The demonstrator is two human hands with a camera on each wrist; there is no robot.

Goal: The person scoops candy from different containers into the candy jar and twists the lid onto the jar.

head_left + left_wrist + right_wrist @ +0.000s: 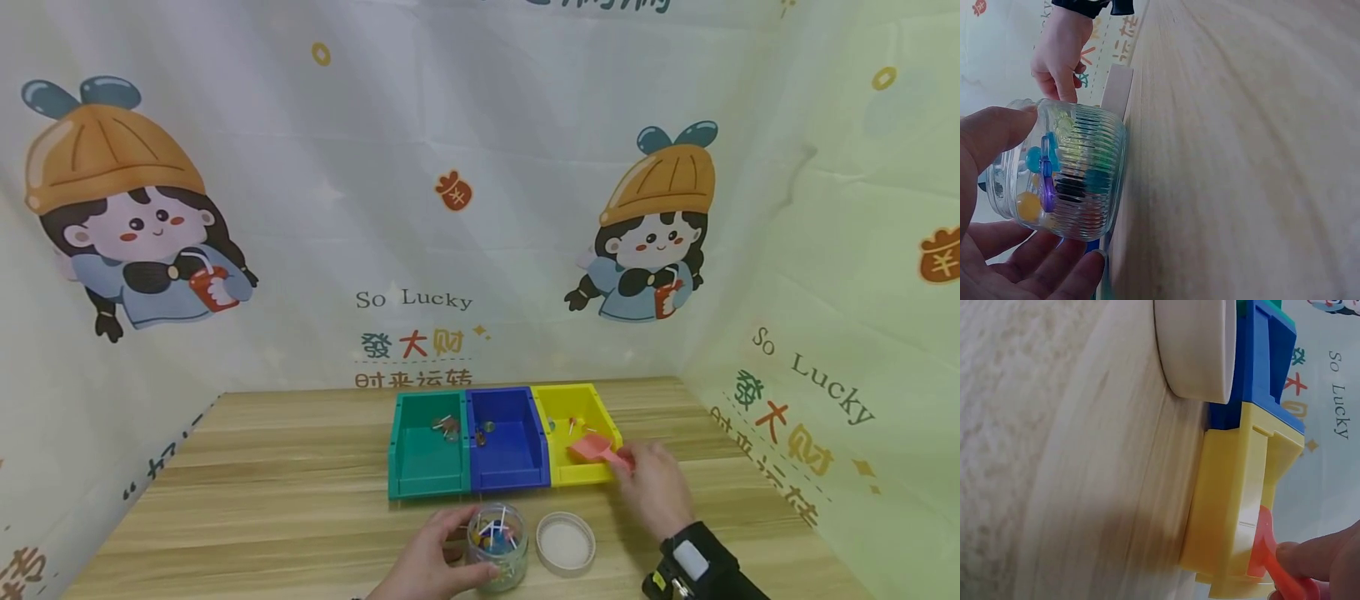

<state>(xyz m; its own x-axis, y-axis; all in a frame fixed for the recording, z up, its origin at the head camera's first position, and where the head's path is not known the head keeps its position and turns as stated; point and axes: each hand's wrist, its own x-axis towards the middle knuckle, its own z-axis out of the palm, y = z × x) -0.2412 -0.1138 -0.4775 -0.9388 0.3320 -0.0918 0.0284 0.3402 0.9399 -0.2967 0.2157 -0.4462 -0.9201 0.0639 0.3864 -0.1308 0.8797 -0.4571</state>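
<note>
My left hand grips a clear glass jar standing on the table, thumb on one side and fingers round the other. Small colourful pieces fill part of the jar; the left wrist view shows yellow, blue and purple ones through its ribbed wall. My right hand pinches the handle of a small red scoop. The scoop's blade is inside the yellow bin, near the front right, and its tip is hidden by the bin wall in the right wrist view. A few small pieces lie further back in that bin.
A blue bin and a green bin adjoin the yellow one on the left, each with a few small pieces inside. A round white lid lies right of the jar. Printed cloth hangs behind the wooden table.
</note>
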